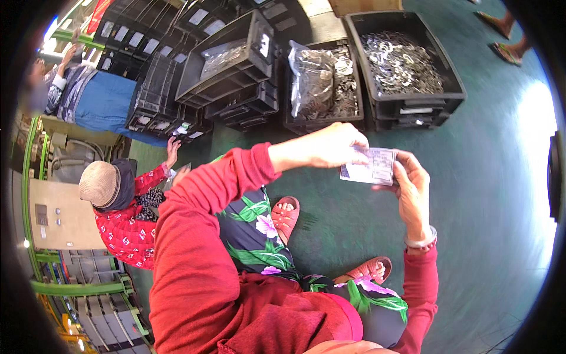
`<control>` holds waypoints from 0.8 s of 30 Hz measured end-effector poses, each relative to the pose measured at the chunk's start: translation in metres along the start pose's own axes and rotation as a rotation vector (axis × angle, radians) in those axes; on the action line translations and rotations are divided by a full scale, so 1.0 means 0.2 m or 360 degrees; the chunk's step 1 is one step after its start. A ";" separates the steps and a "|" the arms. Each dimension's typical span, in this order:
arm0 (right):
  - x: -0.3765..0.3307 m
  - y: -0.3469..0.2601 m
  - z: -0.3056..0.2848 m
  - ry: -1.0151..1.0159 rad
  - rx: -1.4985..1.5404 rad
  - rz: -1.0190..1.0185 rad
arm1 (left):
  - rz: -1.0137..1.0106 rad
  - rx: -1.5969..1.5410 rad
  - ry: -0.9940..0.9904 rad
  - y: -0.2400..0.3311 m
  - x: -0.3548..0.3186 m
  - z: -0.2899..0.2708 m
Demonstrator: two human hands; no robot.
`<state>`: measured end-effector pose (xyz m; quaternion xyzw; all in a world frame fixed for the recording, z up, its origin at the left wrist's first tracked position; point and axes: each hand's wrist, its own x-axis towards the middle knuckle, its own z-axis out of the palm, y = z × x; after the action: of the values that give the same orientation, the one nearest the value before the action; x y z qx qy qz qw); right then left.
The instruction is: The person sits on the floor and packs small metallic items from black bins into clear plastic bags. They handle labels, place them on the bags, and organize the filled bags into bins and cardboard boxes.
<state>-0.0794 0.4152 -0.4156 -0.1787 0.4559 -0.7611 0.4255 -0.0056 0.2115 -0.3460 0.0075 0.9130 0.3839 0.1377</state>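
Note:
A small white printed label card [377, 167] is held up over the floor, in front of the black bins. My right hand [414, 189] pinches its right edge, thumb on the near face and fingers behind. From the left, my left hand [334, 146] reaches across with its fingers closed at the card's upper left part. Glare washes out some of that hand and the card's left side. My red sleeves cover both arms, and a bangle circles my right wrist.
Ahead stand a black bin [454, 88] of metal parts, another bin [321, 125] with bagged parts, and stacked crates [206, 88]. At left crouches a person in a hat [101, 184]; another in blue [106, 100] stands behind. A passer-by's feet [507, 54] show far right.

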 end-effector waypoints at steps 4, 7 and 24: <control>-0.11 -0.19 0.22 -0.0293 -0.0197 0.0433 | 0.0207 -0.0312 0.0260 0.03 -0.27 0.04; -0.35 -0.54 0.25 -0.0444 -0.1185 0.0865 | 0.0907 -0.0282 0.0140 0.22 -0.25 0.04; -0.63 -1.04 0.26 -0.1235 -0.2340 0.0744 | 0.0125 -0.0689 0.0125 -0.16 -0.42 -0.24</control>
<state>-0.0736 0.5357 -0.1990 -0.5575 0.6802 -0.0509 0.4732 0.0654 0.1460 -0.3154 -0.0016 0.8130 0.5759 0.0855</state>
